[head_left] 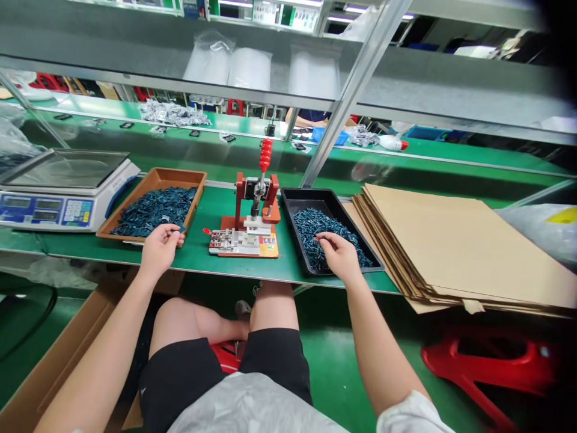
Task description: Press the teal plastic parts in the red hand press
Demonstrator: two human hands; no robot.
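Observation:
My left hand (161,248) is at the front right corner of a brown tray (201,178), pinching a small dark teal plastic part (182,229). Many similar flat teal parts (155,207) fill that tray. Over a black tray (289,195) on the right, my right hand (338,252) has its thumb and fingertips pressed together at the pile of small teal pieces (311,231). Whatever lies in that pinch is too small to make out. Between the trays stands a hand-operated toggle press (259,186) with a red grip, its metal fixture (237,240) at the base.
A digital weighing scale (67,186) is at the far left. Stacked cardboard sheets (460,240) lie right of the black tray. A metal frame post (347,102) rises behind the press. A red plastic stool (491,367) is on the floor at right.

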